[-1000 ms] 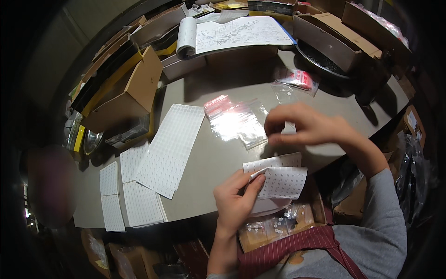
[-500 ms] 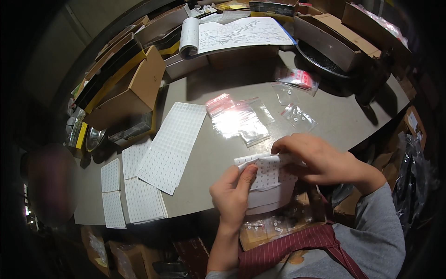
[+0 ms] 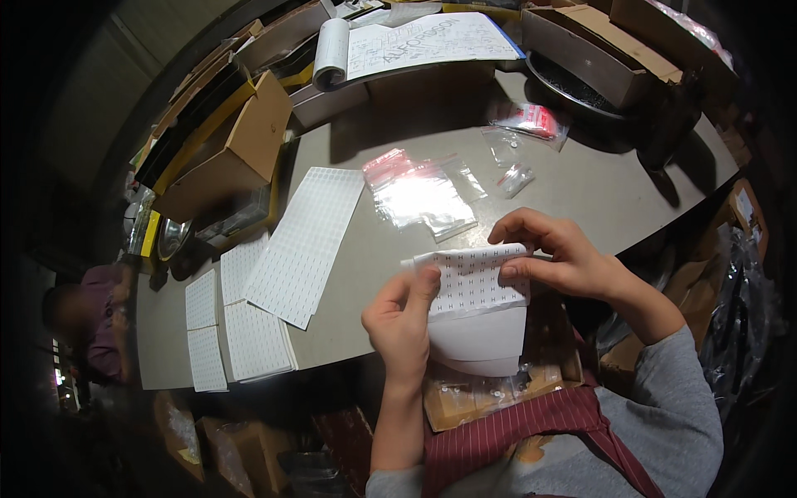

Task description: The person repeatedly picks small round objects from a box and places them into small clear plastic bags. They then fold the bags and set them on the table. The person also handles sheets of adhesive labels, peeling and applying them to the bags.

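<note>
A white sticker sheet (image 3: 477,282) with rows of small black printed marks is folded over at its top, and its plain white lower part hangs past the table's near edge. My left hand (image 3: 403,324) pinches its left side, thumb on the printed face. At the upper right, my right hand (image 3: 564,257) has its thumb on the printed face and its fingers curled at the top edge. Beyond my hands lies a pile of clear zip bags (image 3: 423,199) with red strips. A small clear bag (image 3: 516,179) with pale bits lies just beyond my right hand.
Left on the grey table (image 3: 349,274) are a long sticker sheet (image 3: 307,241) and banded sheet stacks (image 3: 205,332). Cardboard boxes (image 3: 241,141), a notepad (image 3: 423,46) and a dark round tray (image 3: 573,100) line the back. Below the sheet is a box (image 3: 465,402) of small bags. Another person (image 3: 104,332) is far left.
My right fingers have spread somewhat and the thumb now shows on the printed face. The sheet is turned more squarely toward view. The whole view has shifted slightly, and the other person shows more clearly.
</note>
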Demonstrator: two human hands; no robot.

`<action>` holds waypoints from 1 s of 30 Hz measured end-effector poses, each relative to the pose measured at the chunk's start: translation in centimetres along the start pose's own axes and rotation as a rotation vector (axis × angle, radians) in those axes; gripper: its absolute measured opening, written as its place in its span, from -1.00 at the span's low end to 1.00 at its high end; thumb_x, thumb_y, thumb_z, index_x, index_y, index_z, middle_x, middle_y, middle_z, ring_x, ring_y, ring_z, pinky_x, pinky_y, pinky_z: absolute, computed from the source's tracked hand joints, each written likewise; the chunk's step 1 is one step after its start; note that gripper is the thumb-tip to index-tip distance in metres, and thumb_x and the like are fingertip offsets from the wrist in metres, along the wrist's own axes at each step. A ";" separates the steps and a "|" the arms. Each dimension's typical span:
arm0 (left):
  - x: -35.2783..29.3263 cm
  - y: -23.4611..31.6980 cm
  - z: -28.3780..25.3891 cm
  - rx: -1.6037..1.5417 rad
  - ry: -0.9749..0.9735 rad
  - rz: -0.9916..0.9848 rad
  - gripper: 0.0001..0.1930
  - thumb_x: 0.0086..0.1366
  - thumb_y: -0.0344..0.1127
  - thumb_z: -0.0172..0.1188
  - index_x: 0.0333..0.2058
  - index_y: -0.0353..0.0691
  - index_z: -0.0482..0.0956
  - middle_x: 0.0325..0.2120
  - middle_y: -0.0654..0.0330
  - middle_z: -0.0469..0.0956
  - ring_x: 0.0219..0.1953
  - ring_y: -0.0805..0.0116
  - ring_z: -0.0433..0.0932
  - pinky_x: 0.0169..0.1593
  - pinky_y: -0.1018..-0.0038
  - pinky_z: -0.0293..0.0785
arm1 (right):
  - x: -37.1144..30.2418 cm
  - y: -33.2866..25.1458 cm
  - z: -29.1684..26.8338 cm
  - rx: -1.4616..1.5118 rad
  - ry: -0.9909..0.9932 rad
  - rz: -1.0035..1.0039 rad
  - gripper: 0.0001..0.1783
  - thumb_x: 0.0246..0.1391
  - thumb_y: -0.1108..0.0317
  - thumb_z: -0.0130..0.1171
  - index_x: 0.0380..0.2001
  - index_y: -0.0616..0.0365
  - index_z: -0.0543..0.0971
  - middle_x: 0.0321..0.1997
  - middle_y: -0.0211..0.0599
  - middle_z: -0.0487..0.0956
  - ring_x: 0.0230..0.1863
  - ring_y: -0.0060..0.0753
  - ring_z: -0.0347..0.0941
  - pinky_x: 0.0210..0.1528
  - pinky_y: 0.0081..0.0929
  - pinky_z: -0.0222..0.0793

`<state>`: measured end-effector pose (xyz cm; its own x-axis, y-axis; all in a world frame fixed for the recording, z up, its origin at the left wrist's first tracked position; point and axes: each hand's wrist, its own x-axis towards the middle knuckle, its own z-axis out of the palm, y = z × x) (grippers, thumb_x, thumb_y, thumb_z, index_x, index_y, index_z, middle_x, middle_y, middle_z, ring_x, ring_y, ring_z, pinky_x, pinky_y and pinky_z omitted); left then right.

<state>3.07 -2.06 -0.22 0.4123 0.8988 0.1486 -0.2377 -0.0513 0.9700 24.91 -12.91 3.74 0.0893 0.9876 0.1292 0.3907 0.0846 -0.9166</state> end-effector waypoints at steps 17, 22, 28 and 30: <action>-0.2 0.7 0.4 0.234 -0.059 0.016 -0.89 0.26 -0.49 0.38 -0.36 -0.44 0.66 -0.51 0.32 0.58 -0.42 0.61 0.44 -0.32 0.61 0.39 | 0.4 0.2 -1.1 -0.463 0.045 -0.352 -0.71 -0.04 0.52 0.27 -0.18 0.23 0.52 -0.25 -0.08 0.56 -0.17 0.02 0.52 -0.13 -0.28 0.46; -0.1 0.5 0.2 0.254 -0.041 0.039 -0.89 0.25 -0.50 0.38 -0.38 -0.44 0.65 -0.52 0.32 0.57 -0.42 0.61 0.42 -0.33 0.61 0.36 | 0.4 -0.6 -0.5 -0.767 0.125 -0.420 -0.64 -0.23 0.54 0.26 -0.25 0.19 0.49 -0.23 -0.14 0.49 -0.16 0.00 0.45 -0.10 -0.22 0.42; -0.2 0.2 0.6 0.134 0.015 -0.024 -0.89 0.26 -0.52 0.37 -0.35 -0.46 0.64 -0.51 0.32 0.56 -0.40 0.60 0.43 -0.29 0.62 0.37 | 0.1 -0.7 -1.0 -0.723 0.129 -0.509 -0.71 -0.16 0.55 0.25 -0.28 0.18 0.52 -0.22 -0.17 0.51 -0.12 -0.05 0.48 -0.05 -0.27 0.44; -0.1 0.1 0.4 0.147 0.014 -0.034 -0.89 0.26 -0.52 0.36 -0.34 -0.47 0.64 -0.50 0.33 0.55 -0.39 0.60 0.43 -0.28 0.61 0.38 | 1.5 -0.7 -3.1 -0.557 0.118 -0.453 -0.77 -0.09 0.55 0.26 -0.28 0.19 0.55 -0.23 -0.16 0.54 -0.11 -0.06 0.51 -0.05 -0.30 0.46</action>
<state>3.32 -2.31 -0.03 0.4050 0.9073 0.1129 -0.0917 -0.0826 0.9924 27.60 -11.86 5.74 -0.1054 0.8480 0.5194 0.8184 0.3707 -0.4391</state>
